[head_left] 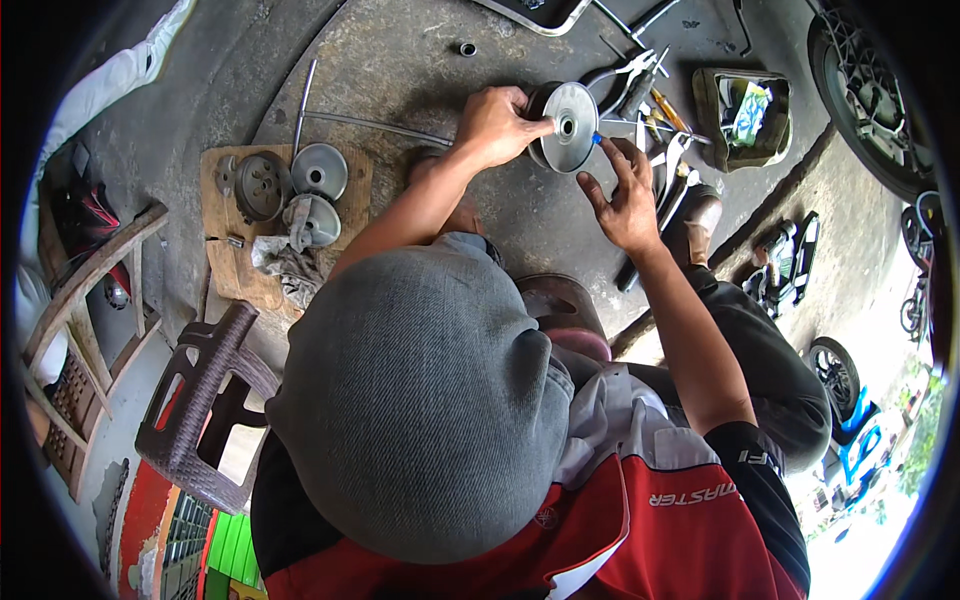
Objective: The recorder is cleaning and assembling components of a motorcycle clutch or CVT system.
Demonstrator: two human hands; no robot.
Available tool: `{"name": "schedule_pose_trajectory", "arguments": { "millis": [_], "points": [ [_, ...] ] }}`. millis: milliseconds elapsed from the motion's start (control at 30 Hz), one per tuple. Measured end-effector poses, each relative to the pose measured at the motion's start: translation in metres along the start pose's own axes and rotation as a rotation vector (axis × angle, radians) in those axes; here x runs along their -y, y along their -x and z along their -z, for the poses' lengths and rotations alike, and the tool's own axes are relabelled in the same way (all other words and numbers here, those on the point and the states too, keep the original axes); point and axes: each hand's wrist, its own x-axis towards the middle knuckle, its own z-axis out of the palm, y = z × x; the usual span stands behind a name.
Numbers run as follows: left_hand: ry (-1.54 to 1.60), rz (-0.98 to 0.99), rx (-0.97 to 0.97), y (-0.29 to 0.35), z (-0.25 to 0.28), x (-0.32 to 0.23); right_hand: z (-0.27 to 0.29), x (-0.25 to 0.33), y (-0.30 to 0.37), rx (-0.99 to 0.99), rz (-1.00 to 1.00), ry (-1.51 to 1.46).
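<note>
My left hand [493, 127] grips a round metal pulley [577, 148] by its left side, thumb across its face near the centre hole. The pulley is tilted up off the floor, its shiny disc turned to the right. At the disc's right rim is a small blue thing [597, 138], too small to name, at the fingertips of my right hand [628, 200]. The right thumb stands apart from the index finger. On a wooden board [355, 172] at the left lie metal discs [320, 172], a round housing with holes [262, 187] and a grey rag [290, 262].
Pliers [625, 72], a screwdriver [668, 108] and spanners lie right of the pulley. Beyond are a grimy bin [742, 118] and a motorcycle wheel [868, 105]. A long-handled wrench [375, 125] lies behind the board. A grey denim cap [420, 400] blocks the lower middle; a plastic stool [205, 400] stands left.
</note>
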Motion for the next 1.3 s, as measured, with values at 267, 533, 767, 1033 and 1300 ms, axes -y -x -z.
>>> {"name": "schedule_pose_trajectory", "arguments": {
  "millis": [267, 533, 767, 1033, 1300],
  "points": [
    [0.098, 0.057, -0.034, 0.031, 0.057, -0.035, 0.003, 0.027, -0.010, 0.032, 0.120, 0.148],
    [0.403, 0.074, -0.174, 0.058, 0.093, -0.060, -0.009, 0.078, -0.022, -0.083, 0.193, 0.135],
    [0.551, 0.073, -0.180, 0.065, 0.101, -0.072, -0.002, 0.091, -0.030, -0.133, 0.252, 0.270],
    [0.515, 0.048, -0.204, 0.067, 0.099, -0.067, 0.000, 0.103, -0.025, -0.058, 0.185, 0.216],
    [0.592, 0.110, -0.221, 0.070, 0.106, -0.065, -0.002, 0.093, -0.032, -0.094, -0.006, -0.822]
  ]
}}
